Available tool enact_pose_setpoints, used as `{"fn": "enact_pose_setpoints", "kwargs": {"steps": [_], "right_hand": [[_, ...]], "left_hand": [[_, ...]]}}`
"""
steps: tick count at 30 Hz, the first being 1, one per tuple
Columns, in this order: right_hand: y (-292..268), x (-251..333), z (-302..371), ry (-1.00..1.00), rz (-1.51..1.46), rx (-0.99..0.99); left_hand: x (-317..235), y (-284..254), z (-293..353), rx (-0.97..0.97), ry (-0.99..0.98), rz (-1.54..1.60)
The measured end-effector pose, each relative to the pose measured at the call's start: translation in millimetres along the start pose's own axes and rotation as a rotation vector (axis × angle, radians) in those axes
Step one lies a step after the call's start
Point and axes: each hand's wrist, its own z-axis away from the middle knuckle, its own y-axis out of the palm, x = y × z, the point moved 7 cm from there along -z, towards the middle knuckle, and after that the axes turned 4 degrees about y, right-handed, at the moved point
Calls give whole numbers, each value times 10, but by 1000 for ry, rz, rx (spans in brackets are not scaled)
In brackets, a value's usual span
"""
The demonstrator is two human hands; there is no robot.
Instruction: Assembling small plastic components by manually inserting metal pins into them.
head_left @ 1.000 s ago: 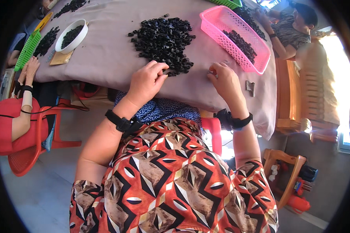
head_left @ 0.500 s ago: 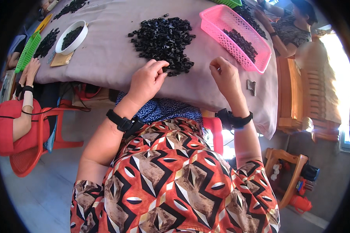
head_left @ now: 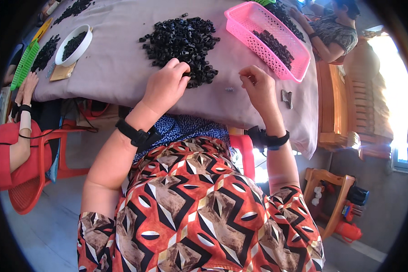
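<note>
A heap of small black ring-like pieces (head_left: 181, 41) lies on the cloth in front of me. At its near edge my left hand (head_left: 165, 84) is closed in a pinch, thumb and forefinger against the black pieces; whether one is between them I cannot make out. To the right, above the cloth, my right hand (head_left: 259, 88) is also closed, fingers curled toward the thumb. What it holds, if anything, is hidden. Between the hands a tiny greyish see-through thing (head_left: 229, 89) rests on the cloth. Beyond my right hand stands a pink perforated basket (head_left: 240, 34) with black pieces inside.
A crumpled grey scrap (head_left: 286, 98) lies near the right edge of the cloth-covered table (head_left: 113, 54). At left are a white bowl (head_left: 84, 45) of black pieces, a brown pad (head_left: 62, 72) and a green basket (head_left: 25, 64). Other people sit at left and far right.
The view has shifted slightly. The tiny see-through thing now shows on the cloth left of my right hand. My left hand stays pinched at the heap's edge.
</note>
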Motion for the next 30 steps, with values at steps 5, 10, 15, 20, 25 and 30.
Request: {"fn": "enact_pose_setpoints", "kwargs": {"steps": [5, 10, 15, 20, 25, 30], "right_hand": [[16, 210, 125, -60, 142, 127], [185, 236, 185, -187, 335, 105], [18, 213, 50, -122, 198, 15], [19, 325, 111, -75, 190, 63], [251, 254, 213, -80, 338, 251], [203, 231, 170, -89, 275, 167]], "left_hand": [[57, -50, 36, -39, -81, 124], [1, -245, 75, -146, -66, 247], [142, -364, 274, -171, -173, 278], [329, -325, 455, -211, -231, 332], [319, -346, 476, -268, -192, 273], [309, -330, 507, -272, -155, 244]]}}
